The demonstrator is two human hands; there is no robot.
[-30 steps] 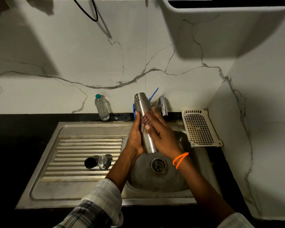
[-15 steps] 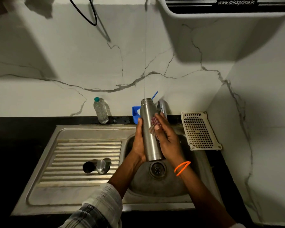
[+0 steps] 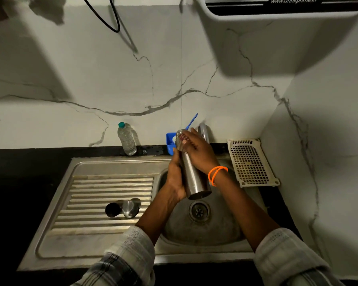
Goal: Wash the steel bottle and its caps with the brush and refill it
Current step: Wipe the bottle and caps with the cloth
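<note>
The right hand's (image 3: 198, 151) fingers (image 3: 191, 135) lie over the upper part of the bottle (image 3: 191, 168), pressing a small reddish scrubber (image 3: 182, 137) against its neck; only a sliver of the scrubber shows between fingers and steel. The left hand's (image 3: 175, 176) fingers are wrapped around the bottle's lower body from the far side, thumb along the near side, so the bottle is clamped between both hands. The bottle stands nearly upright, mouth up and uncapped, tilted slightly away, held over the sink bowl (image 3: 219, 228) with its base above the drain (image 3: 199, 211). An orange band (image 3: 216, 174) circles the right wrist.

Just behind the right fingers rises the tap (image 3: 204, 133), and beside it, behind the bottle's mouth, a blue holder (image 3: 170, 142) with a blue handle (image 3: 191, 121) sticking up. Right of the hands a cream perforated tray (image 3: 250, 162) leans at the wall. Well left of the left fingers, two caps (image 3: 122, 208) lie touching on the ribbed drainboard (image 3: 103, 195). Farther back on the dark surface (image 3: 29, 162) stands a clear plastic bottle (image 3: 127, 139) with a teal cap.
</note>
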